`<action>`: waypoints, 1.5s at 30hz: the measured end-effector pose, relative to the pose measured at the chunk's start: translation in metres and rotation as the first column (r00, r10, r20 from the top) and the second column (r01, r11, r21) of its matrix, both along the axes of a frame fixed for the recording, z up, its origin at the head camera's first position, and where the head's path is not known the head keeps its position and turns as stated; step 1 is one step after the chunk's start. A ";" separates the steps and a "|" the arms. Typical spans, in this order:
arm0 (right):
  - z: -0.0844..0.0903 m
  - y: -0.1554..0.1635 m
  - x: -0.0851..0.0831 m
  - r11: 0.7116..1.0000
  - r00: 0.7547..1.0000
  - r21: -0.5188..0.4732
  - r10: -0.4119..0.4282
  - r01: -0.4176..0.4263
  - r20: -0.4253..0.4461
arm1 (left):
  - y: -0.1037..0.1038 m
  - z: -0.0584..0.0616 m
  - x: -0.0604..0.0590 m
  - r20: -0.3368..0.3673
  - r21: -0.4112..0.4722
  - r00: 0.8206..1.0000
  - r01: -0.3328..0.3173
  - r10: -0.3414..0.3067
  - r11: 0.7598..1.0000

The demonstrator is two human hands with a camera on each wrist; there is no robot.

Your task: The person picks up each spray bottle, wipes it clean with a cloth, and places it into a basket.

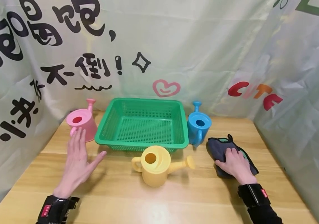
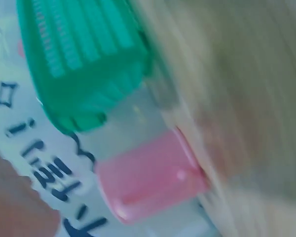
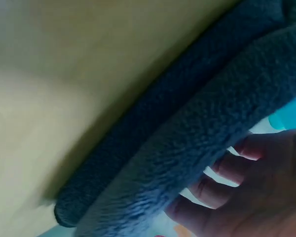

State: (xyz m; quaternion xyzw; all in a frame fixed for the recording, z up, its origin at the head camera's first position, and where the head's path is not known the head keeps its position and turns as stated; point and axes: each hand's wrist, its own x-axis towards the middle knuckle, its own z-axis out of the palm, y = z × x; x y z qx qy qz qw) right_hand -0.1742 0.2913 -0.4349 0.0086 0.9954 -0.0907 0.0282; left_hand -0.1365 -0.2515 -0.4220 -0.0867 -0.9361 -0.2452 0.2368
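Head alone showed me the yellow can (image 1: 155,174); left hand (image 1: 75,165) was spread near the pink can (image 1: 90,129) (blurred at wrist), right hand (image 1: 237,165) loose on the cloth (image 1: 217,150).

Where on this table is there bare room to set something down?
Bare wood-grain tabletop lies in front of the yellow plastic watering can; a smaller patch lies between its spout and the dark grey cloth under the right hand. The back is crowded: the green plastic basket sits close between the pink plastic watering can and the blue plastic watering can.
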 end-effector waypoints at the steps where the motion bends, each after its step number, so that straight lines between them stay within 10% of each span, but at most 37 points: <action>1: 0.000 0.001 -0.002 1.000 1.000 0.009 0.010 -0.010 -0.001 | 0.006 0.001 0.001 -0.058 0.015 0.998 0.039 -0.038 0.999; 8: 0.002 0.005 -0.011 1.000 1.000 0.022 -0.013 0.013 0.000 | 0.045 0.010 0.007 -0.171 -0.008 0.932 0.324 -0.320 0.946; 14: -0.003 -0.002 -0.016 0.998 0.998 0.016 -0.057 0.057 0.025 | 0.072 0.010 0.019 0.037 -0.053 0.878 0.478 -0.477 0.877; 21: -0.007 -0.007 -0.017 0.999 0.998 0.018 -0.041 0.040 0.050 | 0.084 0.005 0.016 0.237 0.096 0.836 0.487 -0.495 0.868; 24: -0.006 -0.006 -0.017 0.999 0.998 0.021 -0.039 0.038 0.054 | 0.086 0.001 0.009 0.341 0.222 0.751 0.520 -0.566 0.825; 31: -0.003 0.001 -0.016 1.000 1.000 0.023 -0.014 0.013 0.017 | 0.095 -0.014 0.000 0.400 0.575 0.467 0.542 -0.789 0.613; 33: -0.003 0.005 -0.013 1.000 1.000 0.006 -0.004 0.004 -0.010 | 0.101 -0.018 0.002 0.375 0.642 0.434 0.516 -0.819 0.568; 36: -0.003 0.010 -0.008 0.999 0.997 -0.045 0.002 -0.005 -0.072 | 0.109 -0.020 0.007 0.314 0.712 0.441 0.476 -0.841 0.516; 45: 0.000 0.017 0.011 0.970 0.931 -0.244 -0.101 0.013 -0.350 | 0.125 -0.016 0.023 0.158 0.751 0.612 0.435 -0.775 0.496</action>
